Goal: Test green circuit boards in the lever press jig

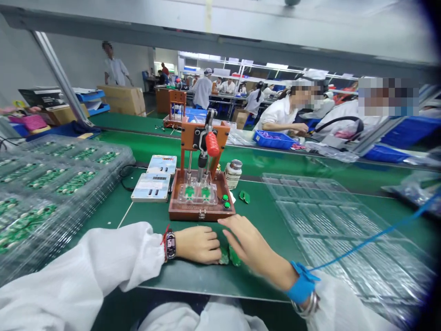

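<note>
Two green boards sit loaded in the press fixture. On the near desk, the left hand curls around a small board; the right hand lies open over another.

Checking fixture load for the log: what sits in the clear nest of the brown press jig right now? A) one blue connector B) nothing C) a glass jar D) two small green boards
D: two small green boards lie side by side in the clear nest of the brown press jig, under the red-handled lever.
</note>
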Action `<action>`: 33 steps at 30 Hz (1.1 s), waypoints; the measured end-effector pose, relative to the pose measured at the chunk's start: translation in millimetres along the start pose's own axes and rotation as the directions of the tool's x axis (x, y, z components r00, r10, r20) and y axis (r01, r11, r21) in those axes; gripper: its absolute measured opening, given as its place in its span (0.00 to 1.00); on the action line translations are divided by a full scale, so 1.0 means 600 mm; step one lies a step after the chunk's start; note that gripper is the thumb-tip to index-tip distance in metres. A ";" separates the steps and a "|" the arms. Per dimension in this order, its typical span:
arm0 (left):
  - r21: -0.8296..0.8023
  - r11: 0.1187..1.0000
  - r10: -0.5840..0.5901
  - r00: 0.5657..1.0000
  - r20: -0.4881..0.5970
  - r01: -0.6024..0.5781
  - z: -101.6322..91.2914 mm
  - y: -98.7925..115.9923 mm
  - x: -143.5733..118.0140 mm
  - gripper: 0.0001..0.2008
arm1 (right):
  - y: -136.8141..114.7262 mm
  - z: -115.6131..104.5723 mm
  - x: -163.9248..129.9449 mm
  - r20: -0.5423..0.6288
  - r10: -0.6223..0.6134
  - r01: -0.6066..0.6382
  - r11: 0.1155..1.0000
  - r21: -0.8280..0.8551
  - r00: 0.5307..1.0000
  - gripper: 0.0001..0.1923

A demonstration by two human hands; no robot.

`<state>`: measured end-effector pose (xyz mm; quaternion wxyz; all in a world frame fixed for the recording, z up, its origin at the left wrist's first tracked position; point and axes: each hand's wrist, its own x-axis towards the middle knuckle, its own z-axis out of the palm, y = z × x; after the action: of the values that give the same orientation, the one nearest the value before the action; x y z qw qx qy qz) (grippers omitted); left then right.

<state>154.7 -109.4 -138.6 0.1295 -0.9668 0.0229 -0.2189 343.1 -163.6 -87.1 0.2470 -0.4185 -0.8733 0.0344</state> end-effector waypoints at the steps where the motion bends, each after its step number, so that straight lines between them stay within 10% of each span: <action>1: -0.038 0.998 -0.040 0.999 0.035 0.042 -0.013 0.004 -0.011 0.12 | -0.002 0.001 -0.011 0.077 0.052 -0.051 0.999 -0.018 0.996 0.14; 7: -0.295 0.857 -0.359 0.901 0.245 0.422 -0.078 0.038 -0.079 0.26 | -0.010 -0.010 -0.047 0.449 0.240 -0.235 0.970 -0.068 0.861 0.31; 11: -0.326 0.704 -0.555 0.775 0.303 0.631 -0.086 0.056 -0.103 0.27 | -0.007 -0.005 -0.035 0.487 0.210 -0.245 0.970 0.008 0.848 0.26; 25: -0.304 0.579 -0.703 0.652 0.285 0.757 -0.084 0.065 -0.095 0.26 | -0.024 -0.025 0.053 0.502 0.034 -0.040 0.999 0.000 0.864 0.19; 29: -0.338 0.580 -0.683 0.668 0.294 0.742 -0.088 0.061 -0.098 0.31 | -0.042 -0.030 0.086 0.023 0.071 -0.073 0.988 0.138 0.997 0.08; 33: -0.451 0.571 -0.622 0.720 0.309 0.686 -0.094 0.053 -0.089 0.31 | -0.059 -0.068 0.154 -0.628 -0.077 0.130 0.991 0.040 0.774 0.13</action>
<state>82.6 -148.3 -120.4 -0.2349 -0.9123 -0.2837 -0.1791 287.9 -123.4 -4.9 0.5407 -0.3472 -0.7615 -0.0847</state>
